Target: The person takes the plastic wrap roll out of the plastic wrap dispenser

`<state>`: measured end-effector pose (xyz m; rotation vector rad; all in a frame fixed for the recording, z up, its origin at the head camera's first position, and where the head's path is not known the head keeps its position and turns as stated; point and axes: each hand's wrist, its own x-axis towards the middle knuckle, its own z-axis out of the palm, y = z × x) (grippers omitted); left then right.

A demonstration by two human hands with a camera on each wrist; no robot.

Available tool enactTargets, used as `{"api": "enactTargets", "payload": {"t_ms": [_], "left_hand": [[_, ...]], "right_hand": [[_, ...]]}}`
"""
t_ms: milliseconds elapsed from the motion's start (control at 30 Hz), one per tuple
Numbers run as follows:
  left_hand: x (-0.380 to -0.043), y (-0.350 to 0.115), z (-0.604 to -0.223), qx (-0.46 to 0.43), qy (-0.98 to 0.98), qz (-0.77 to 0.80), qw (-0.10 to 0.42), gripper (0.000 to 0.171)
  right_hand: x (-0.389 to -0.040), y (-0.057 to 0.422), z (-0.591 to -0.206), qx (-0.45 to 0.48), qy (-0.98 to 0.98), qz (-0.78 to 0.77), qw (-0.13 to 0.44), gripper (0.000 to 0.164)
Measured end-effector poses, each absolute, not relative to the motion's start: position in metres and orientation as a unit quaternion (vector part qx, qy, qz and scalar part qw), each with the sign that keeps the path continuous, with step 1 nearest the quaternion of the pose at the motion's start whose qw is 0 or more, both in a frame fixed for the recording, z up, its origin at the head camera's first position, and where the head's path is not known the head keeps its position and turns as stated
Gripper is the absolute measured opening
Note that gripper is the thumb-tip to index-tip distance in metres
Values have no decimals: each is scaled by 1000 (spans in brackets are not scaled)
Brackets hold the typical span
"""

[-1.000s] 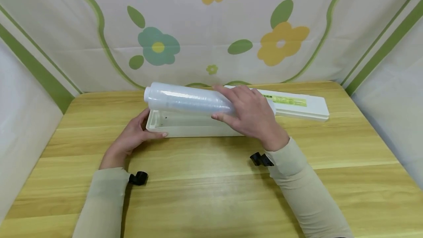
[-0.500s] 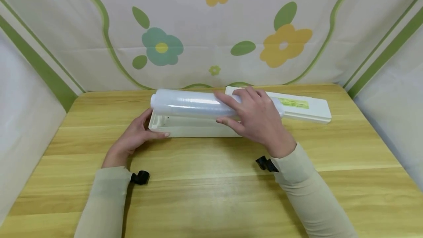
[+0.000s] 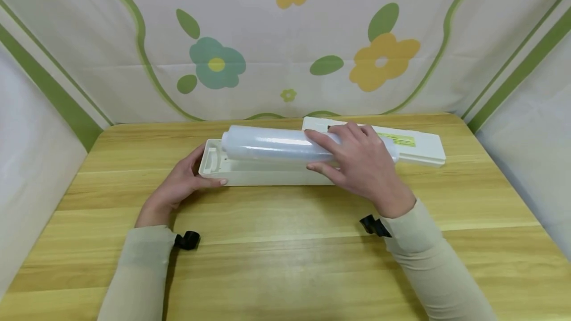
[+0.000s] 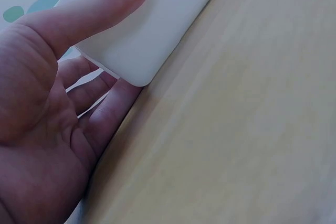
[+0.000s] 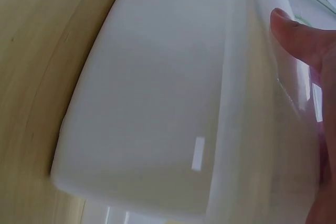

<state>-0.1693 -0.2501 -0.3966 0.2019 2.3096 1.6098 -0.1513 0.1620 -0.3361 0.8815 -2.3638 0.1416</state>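
My right hand [image 3: 363, 165] grips a roll of clear cling film [image 3: 272, 143] from above, thumb on the near side and fingers over the far side. The roll lies lengthwise above an open white cling film box [image 3: 267, 178], its left end a little inside the box's left end and its right end past my hand. With the thumb on the front wall and the fingers behind the end, my left hand [image 3: 180, 180] holds the box's left end. In the right wrist view the roll [image 5: 262, 156] overlaps the top of the box wall [image 5: 147, 87].
Behind and to the right lies a long white lid [image 3: 424, 148] with a yellow-green label [image 3: 399, 140], partly covered by the roll and right hand. The wooden table [image 3: 276, 251] ends at a flowered cloth backdrop [image 3: 267, 43].
My right hand has moved the roll to the right and lower, baring the box's left end. The left hand keeps its hold on the box.
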Motion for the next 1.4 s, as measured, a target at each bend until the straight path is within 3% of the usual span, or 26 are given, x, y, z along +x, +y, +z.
{"api": "enactTargets", "payload": {"t_ms": [1400], "left_hand": [[-171, -250, -397, 71, 807, 564, 158, 104]], "right_hand": [[-140, 226, -339, 338, -883, 103, 309, 66]]}}
